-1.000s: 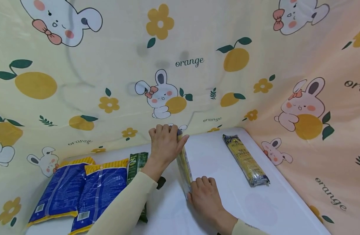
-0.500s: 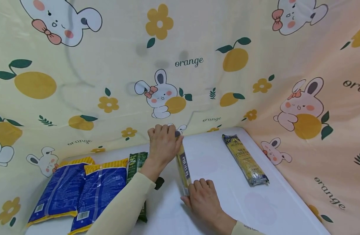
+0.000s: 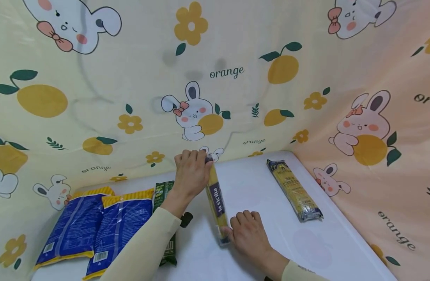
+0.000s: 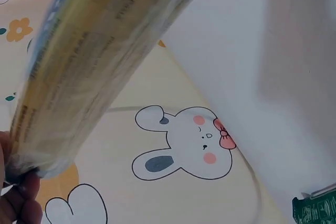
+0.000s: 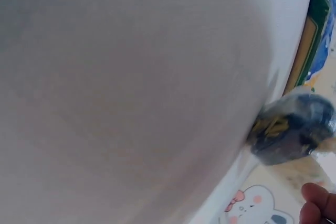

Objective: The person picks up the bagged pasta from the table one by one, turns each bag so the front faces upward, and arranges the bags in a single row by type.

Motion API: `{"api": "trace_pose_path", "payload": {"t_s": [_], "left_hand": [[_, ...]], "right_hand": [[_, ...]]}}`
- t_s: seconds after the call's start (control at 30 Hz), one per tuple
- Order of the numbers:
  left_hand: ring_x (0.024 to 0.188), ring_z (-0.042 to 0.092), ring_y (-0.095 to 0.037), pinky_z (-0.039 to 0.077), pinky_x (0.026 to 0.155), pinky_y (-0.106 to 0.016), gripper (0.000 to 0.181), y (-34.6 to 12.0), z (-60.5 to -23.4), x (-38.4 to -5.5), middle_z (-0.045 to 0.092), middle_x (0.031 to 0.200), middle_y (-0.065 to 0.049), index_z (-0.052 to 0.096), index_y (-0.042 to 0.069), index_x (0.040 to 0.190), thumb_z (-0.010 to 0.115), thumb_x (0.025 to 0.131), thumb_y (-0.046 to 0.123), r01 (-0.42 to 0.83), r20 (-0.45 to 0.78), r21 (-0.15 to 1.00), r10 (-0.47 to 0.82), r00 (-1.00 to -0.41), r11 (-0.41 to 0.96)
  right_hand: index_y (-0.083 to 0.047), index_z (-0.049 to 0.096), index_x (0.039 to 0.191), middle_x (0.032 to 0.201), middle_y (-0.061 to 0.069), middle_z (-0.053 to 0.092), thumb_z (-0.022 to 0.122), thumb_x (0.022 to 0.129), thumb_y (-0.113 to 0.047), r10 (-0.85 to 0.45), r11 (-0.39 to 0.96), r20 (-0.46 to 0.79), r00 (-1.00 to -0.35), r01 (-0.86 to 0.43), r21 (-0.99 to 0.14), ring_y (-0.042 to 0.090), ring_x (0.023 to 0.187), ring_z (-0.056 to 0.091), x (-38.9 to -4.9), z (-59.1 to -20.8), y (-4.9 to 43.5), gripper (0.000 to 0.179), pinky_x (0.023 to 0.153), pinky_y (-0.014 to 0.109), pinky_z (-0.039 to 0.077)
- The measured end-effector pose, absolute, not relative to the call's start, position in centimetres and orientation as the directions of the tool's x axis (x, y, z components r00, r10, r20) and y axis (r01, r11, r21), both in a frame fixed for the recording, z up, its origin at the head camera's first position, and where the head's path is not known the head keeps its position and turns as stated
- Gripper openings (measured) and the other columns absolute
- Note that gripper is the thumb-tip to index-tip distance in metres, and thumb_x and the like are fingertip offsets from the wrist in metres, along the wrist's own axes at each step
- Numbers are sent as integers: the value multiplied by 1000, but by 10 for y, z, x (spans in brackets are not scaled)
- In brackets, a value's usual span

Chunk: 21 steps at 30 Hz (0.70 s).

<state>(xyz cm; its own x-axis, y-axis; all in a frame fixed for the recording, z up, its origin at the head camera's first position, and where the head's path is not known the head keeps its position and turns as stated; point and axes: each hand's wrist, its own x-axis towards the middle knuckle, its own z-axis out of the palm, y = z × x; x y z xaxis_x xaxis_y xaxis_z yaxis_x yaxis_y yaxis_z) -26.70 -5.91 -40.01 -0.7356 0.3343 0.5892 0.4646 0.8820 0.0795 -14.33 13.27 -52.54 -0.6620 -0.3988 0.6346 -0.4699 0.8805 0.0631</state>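
Observation:
In the head view, a long spaghetti pack (image 3: 215, 195) stands slanted over the table between both hands, its dark label facing the head camera. My left hand (image 3: 191, 173) grips the far, upper end, with fingers over the top. My right hand (image 3: 249, 236) is at the near, lower end, thumb and curled fingers at its right edge. In the left wrist view the printed back of the pack (image 4: 100, 66) crosses the upper left, with fingertips (image 4: 29, 192) at its end. The right wrist view shows the dark blue pack end (image 5: 289, 129) near a fingertip (image 5: 317, 198).
A second yellow spaghetti pack (image 3: 294, 191) lies on the white table (image 3: 271, 249) at the right. Left of my hands lie a green pack (image 3: 163, 192) and two blue bags with yellow edges (image 3: 74, 224). Patterned cloth (image 3: 236, 97) rises behind and along the right side.
The spaghetti pack has turned from edge-on so its labelled face shows, and its lower end has shifted. My left hand has moved slightly left and my right hand slightly right.

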Motion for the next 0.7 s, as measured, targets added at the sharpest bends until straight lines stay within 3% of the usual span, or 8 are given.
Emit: {"api": "trace_pose_path", "payload": {"t_s": [0.33,0.7], "left_hand": [[94,48,-24,31,80,-40,15,-59,-404,-265,59,97,-3,54,13,110,47,102,25,571,598,212,357,-718,793],[98,45,-23,31,83,-38,17,-65,-412,-269,54,99,-2,50,12,110,41,105,24,554,575,187,366,-732,811]], "right_hand": [[-15,52,74,70,-3,43,56,84,-69,-369,908,429,-824,-417,-21,19,71,42,-145,-536,139,55,72,39,37],[-8,64,98,85,0,54,55,81,-74,-401,902,272,-875,-428,-49,18,79,42,-157,-524,129,69,74,38,36]]}}
